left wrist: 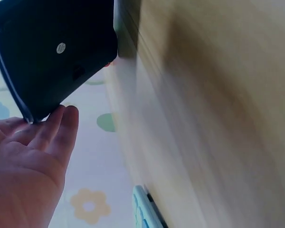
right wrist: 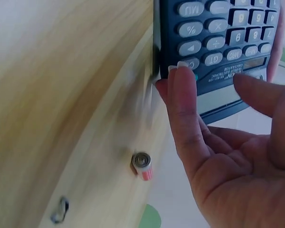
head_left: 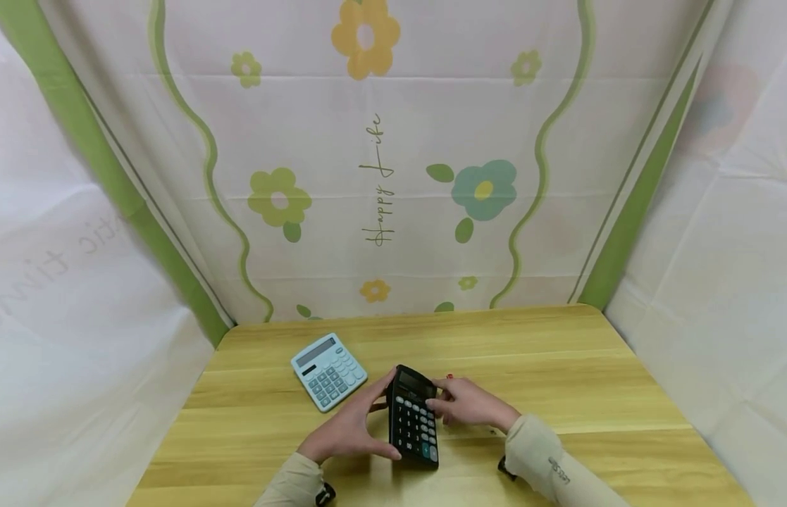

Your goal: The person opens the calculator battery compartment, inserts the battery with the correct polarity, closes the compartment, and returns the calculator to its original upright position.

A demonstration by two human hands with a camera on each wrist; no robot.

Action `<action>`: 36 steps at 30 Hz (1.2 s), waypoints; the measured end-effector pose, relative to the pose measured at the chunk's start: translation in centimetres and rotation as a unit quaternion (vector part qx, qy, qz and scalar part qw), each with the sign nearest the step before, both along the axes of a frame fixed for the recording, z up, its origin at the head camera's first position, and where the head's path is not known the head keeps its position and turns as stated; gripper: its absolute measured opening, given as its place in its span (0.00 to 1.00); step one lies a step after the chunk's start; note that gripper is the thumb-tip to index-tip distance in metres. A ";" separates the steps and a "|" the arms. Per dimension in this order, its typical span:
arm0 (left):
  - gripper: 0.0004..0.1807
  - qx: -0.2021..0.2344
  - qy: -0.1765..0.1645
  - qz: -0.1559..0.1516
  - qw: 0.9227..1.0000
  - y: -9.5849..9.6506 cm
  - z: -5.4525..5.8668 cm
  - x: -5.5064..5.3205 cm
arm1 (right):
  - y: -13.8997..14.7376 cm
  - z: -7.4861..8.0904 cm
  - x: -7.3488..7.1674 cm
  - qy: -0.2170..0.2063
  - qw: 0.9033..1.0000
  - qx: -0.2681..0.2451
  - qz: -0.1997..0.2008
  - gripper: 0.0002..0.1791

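Note:
A black desk calculator (head_left: 413, 422) stands tilted up over the table, its keys and display facing the head camera. My left hand (head_left: 351, 431) holds it along its left side, thumb low near the front and fingers at the upper edge; the left wrist view shows those fingers (left wrist: 57, 133) against its dark back. At the upper right corner is my right hand (head_left: 472, 403), fingertips over the keys beside the display. In the right wrist view its straight finger (right wrist: 183, 102) reaches the corner key, with the thumb in front of the display.
A light blue calculator (head_left: 330, 371) lies face up at left on the wooden table (head_left: 526, 352). Behind the right hand a small red and silver battery (right wrist: 142, 166) rests on the tabletop, and a small metallic piece (right wrist: 60, 210) lies near it. Patterned cloth (head_left: 406, 141) encloses the table.

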State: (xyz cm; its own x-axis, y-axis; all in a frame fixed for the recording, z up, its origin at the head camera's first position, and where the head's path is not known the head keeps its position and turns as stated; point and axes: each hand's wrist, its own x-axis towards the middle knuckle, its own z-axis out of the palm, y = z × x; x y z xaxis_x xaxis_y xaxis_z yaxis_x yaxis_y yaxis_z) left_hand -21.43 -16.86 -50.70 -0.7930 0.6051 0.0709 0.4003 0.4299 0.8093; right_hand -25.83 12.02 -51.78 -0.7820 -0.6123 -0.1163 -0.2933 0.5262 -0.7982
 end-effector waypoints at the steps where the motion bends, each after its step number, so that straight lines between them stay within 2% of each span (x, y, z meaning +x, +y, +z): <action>1: 0.74 0.002 -0.002 -0.002 1.000 0.0 -0.1 0.0 | -0.1 0.0 0.0 -0.001 1.000 -0.002 -0.002 0.38; 7: 0.76 -0.002 -0.023 0.008 1.000 0.4 -0.5 0.2 | -0.5 -0.1 0.2 -0.010 1.000 -0.010 -0.006 0.37; 11: 0.75 -0.008 -0.022 0.016 1.000 0.7 -0.5 0.4 | -0.7 0.0 0.2 -0.016 1.000 -0.008 -0.012 0.38; 15: 0.74 -0.007 -0.019 0.017 1.000 0.9 -0.5 0.4 | -1.1 0.2 0.2 -0.037 0.999 -0.027 -0.022 0.37; 21: 0.75 0.018 -0.027 0.009 0.999 1.2 -1.0 0.4 | -1.6 0.8 0.7 -0.073 0.996 -0.054 -0.025 0.37; 26: 0.75 0.025 -0.039 0.003 0.999 1.7 -1.5 0.5 | -2.2 1.4 1.5 -0.068 0.997 -0.027 -0.021 0.38; 30: 0.73 0.021 -0.054 0.002 0.998 2.2 -1.7 0.5 | -2.6 1.6 2.0 -0.063 0.998 -0.005 -0.029 0.43; 36: 0.71 0.011 -0.060 0.011 0.998 2.5 -1.6 0.6 | -2.8 1.7 2.2 -0.079 0.996 -0.005 -0.042 0.48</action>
State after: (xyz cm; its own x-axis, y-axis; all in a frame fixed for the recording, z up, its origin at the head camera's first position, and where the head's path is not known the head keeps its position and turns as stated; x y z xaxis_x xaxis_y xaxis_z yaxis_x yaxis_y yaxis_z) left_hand -20.84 -14.36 -52.32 -0.8096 0.5868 -0.0133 0.2899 0.4194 0.8603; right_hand -23.66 9.23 -50.06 -0.8024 -0.5481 -0.2362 -0.1192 0.5350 -0.8364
